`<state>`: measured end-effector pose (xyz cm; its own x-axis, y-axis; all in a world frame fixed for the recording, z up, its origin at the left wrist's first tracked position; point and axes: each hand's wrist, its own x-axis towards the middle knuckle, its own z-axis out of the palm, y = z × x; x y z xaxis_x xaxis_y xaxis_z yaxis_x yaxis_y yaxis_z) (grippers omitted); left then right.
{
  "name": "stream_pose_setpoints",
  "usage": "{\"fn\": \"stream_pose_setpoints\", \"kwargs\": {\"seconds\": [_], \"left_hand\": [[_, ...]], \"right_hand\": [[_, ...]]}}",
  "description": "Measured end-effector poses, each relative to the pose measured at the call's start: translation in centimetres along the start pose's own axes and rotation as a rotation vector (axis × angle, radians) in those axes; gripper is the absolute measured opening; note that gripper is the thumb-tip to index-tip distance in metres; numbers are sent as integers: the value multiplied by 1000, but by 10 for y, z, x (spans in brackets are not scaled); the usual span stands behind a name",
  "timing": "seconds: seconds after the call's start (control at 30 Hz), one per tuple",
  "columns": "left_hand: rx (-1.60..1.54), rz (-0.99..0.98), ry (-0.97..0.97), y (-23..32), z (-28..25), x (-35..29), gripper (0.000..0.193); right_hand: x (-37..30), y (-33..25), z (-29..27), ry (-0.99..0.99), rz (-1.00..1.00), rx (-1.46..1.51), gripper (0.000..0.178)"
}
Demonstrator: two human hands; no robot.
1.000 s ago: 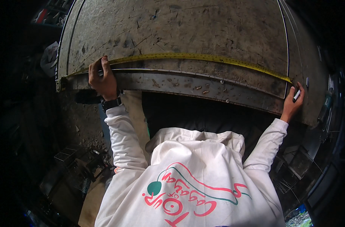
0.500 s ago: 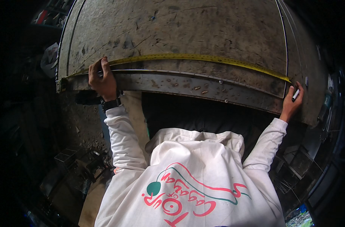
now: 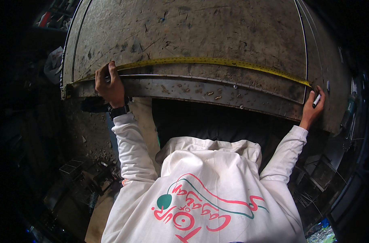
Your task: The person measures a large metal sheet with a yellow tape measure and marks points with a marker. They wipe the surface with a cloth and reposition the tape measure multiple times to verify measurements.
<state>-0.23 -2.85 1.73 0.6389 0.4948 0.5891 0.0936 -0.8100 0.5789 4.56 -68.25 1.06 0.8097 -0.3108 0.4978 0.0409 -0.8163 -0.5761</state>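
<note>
A yellow tape measure (image 3: 184,60) stretches across the near part of a worn workbench top (image 3: 192,28), its blade bowed in the fisheye view. Toward its left end my left hand (image 3: 110,86) grips the blade, fingers curled and thumb on top. The dark end of the tape lies at the bench's left corner, too dim to make out well. My right hand (image 3: 312,107) is closed around a black-and-white marker pen (image 3: 316,101), beside the tape's right end. Just below the tape runs a thin metal rod frame (image 3: 180,77), its sides reaching away along the bench.
A rusty, spotted metal strip (image 3: 184,90) edges the bench in front of me. Loose rods and tools (image 3: 348,107) lie at the right side. A pale plastic bag (image 3: 53,65) hangs at the far left. Scrap metal (image 3: 101,176) and rubble cover the floor at lower left.
</note>
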Motion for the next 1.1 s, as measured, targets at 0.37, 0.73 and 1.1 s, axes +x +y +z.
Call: {"fn": "stream_pose_setpoints", "kwargs": {"seconds": [0.37, 0.73, 1.1], "left_hand": [[-29, 50, 60, 5, 1, 0, 11], [-59, 101, -117, 110, 4, -98, 18], [-38, 129, -78, 112, 30, -123, 19]], "right_hand": [[2, 4, 0, 2, -32, -1, 30], [2, 8, -1, -4, -22, 5, 31], [1, -2, -2, 4, -16, -4, 30]]}}
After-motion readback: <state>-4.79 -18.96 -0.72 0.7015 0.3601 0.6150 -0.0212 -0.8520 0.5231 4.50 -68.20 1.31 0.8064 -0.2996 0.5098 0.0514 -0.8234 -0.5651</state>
